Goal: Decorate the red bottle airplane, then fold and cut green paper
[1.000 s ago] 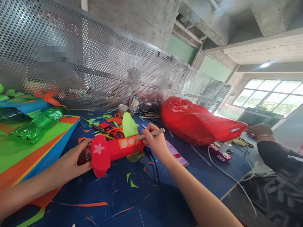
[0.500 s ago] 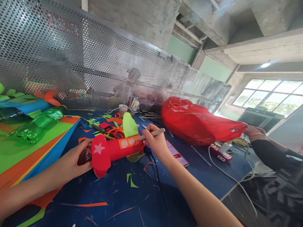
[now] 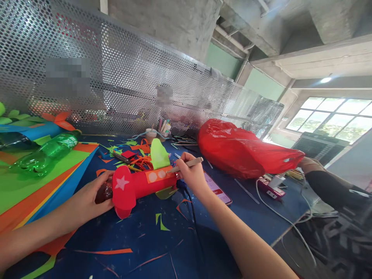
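A plastic bottle (image 3: 142,185) wrapped in red paper lies on its side on the blue table. It has a red fin with a pale star, green paper fins and an orange strip (image 3: 151,177) with pale dots. My left hand (image 3: 97,192) grips its dark bare end. Between the fingers of my right hand (image 3: 190,172) is a marker pen (image 3: 189,162), its tip at the orange strip near the pale dots. A phone (image 3: 216,190) lies under and beyond my right wrist, partly hidden.
Paper scraps and scissors (image 3: 122,157) lie behind the bottle. Left are a green bottle (image 3: 48,153) and coloured sheets (image 3: 68,182). At right, another person's hand (image 3: 309,166) is at a red plastic bag (image 3: 232,149); a white cable (image 3: 283,217) crosses the table edge.
The other person's arm at the right has shifted slightly. My hands, the pen and the red-wrapped bottle stay almost where they were.
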The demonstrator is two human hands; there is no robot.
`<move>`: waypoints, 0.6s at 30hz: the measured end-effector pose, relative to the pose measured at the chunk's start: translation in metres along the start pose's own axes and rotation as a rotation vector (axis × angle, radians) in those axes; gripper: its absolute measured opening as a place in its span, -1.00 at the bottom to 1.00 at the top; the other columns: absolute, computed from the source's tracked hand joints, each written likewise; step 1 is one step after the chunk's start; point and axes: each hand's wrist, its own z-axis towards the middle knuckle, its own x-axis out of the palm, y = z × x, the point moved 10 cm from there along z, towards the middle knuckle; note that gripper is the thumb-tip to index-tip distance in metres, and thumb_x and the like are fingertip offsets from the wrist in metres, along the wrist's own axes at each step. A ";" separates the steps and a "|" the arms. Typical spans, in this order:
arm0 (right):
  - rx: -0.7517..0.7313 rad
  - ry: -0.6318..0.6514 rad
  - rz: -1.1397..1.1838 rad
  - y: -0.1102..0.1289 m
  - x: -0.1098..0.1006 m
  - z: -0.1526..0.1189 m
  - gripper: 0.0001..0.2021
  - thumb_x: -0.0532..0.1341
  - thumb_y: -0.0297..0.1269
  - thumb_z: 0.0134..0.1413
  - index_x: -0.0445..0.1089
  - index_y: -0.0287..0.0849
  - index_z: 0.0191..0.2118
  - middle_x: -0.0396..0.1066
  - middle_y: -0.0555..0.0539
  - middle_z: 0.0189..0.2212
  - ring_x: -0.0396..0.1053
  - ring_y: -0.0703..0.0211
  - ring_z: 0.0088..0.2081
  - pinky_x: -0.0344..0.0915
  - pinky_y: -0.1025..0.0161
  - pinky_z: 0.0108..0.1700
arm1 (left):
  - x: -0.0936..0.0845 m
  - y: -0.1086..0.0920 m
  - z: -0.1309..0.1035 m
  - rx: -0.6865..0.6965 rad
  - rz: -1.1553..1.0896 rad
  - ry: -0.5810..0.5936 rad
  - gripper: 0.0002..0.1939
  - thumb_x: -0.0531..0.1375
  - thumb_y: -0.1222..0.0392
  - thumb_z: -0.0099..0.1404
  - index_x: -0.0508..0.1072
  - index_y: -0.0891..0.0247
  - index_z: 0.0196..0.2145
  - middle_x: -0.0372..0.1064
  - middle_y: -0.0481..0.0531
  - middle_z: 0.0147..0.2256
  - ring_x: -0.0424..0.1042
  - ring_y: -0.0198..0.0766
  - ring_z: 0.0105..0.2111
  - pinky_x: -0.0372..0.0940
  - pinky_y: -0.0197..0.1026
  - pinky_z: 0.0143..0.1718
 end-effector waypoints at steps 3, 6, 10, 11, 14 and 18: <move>-0.007 0.001 -0.003 0.001 0.000 0.000 -0.78 0.15 -0.19 -0.10 0.09 -0.05 -0.61 0.09 0.15 -0.76 0.07 0.28 -0.65 -0.03 0.32 -0.58 | 0.000 0.002 0.001 0.008 -0.009 0.000 -0.35 0.16 -0.13 0.23 0.22 0.16 0.21 0.40 0.23 0.17 0.46 0.06 0.08 0.34 0.03 0.09; -0.012 -0.009 -0.011 0.001 -0.001 0.001 -0.77 0.14 -0.19 -0.11 0.08 -0.05 -0.62 0.08 0.15 -0.76 0.05 0.28 -0.65 -0.03 0.32 -0.57 | 0.000 0.004 0.001 0.002 0.000 0.015 -0.32 0.15 -0.12 0.23 0.22 0.17 0.24 0.40 0.23 0.18 0.46 0.06 0.10 0.36 0.02 0.08; -0.009 -0.005 -0.012 0.001 -0.001 0.002 -0.78 0.14 -0.18 -0.11 0.09 -0.05 -0.62 0.10 0.14 -0.75 0.07 0.28 -0.64 -0.03 0.31 -0.57 | -0.002 0.004 0.001 -0.003 0.012 -0.004 -0.28 0.15 -0.15 0.19 0.25 0.18 0.25 0.41 0.24 0.18 0.45 0.10 0.13 0.36 0.06 0.10; -0.008 -0.006 -0.018 0.001 -0.001 0.001 -0.78 0.14 -0.19 -0.11 0.09 -0.05 -0.62 0.10 0.14 -0.75 0.07 0.28 -0.64 -0.03 0.31 -0.57 | -0.003 0.004 0.001 -0.001 0.012 -0.014 -0.29 0.15 -0.15 0.19 0.26 0.19 0.23 0.41 0.24 0.18 0.45 0.11 0.12 0.35 0.06 0.10; -0.011 -0.010 -0.025 0.001 -0.002 0.001 -0.77 0.14 -0.20 -0.10 0.08 -0.05 -0.62 0.09 0.14 -0.75 0.07 0.28 -0.64 -0.03 0.31 -0.56 | -0.003 0.001 0.000 0.001 0.016 -0.030 -0.30 0.14 -0.15 0.19 0.26 0.20 0.22 0.41 0.26 0.18 0.45 0.12 0.12 0.35 0.07 0.10; -0.016 -0.004 -0.010 0.001 -0.001 0.001 -0.78 0.14 -0.21 -0.09 0.08 -0.05 -0.61 0.09 0.15 -0.75 0.07 0.28 -0.65 -0.03 0.31 -0.56 | -0.004 -0.006 -0.001 -0.017 0.024 -0.013 -0.32 0.15 -0.14 0.21 0.25 0.20 0.22 0.41 0.26 0.17 0.45 0.11 0.11 0.35 0.06 0.09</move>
